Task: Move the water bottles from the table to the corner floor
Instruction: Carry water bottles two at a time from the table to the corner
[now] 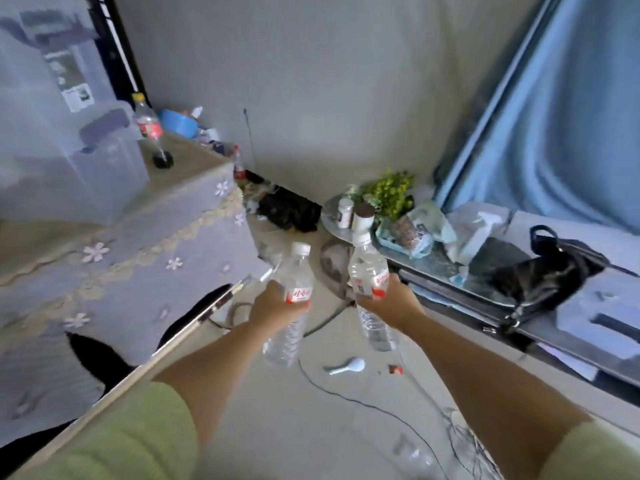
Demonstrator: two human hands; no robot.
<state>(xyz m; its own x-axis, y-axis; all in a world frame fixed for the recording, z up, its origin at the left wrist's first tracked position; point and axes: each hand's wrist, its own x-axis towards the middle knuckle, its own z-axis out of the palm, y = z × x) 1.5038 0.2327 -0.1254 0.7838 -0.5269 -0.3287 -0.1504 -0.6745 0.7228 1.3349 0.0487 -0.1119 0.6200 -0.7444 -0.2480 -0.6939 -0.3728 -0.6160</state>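
**Operator:** Fingers of my left hand wrap the label of one water bottle; my right hand grips a second bottle likewise. Both are carried over the floor, short of the corner below the grey wall.

**Supervisor:** Hazard?

**Operator:** Cable and white spoon lie underfoot, so I judge tripping or tipping possible. Both bottles are capped; contents look clear, level unreadable.

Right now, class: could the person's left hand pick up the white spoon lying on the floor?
Probably not as things stand. The left hand already grips a water bottle, so its fingers are taken. The white spoon lies in the open on the floor, nothing covering it; free the hand first.
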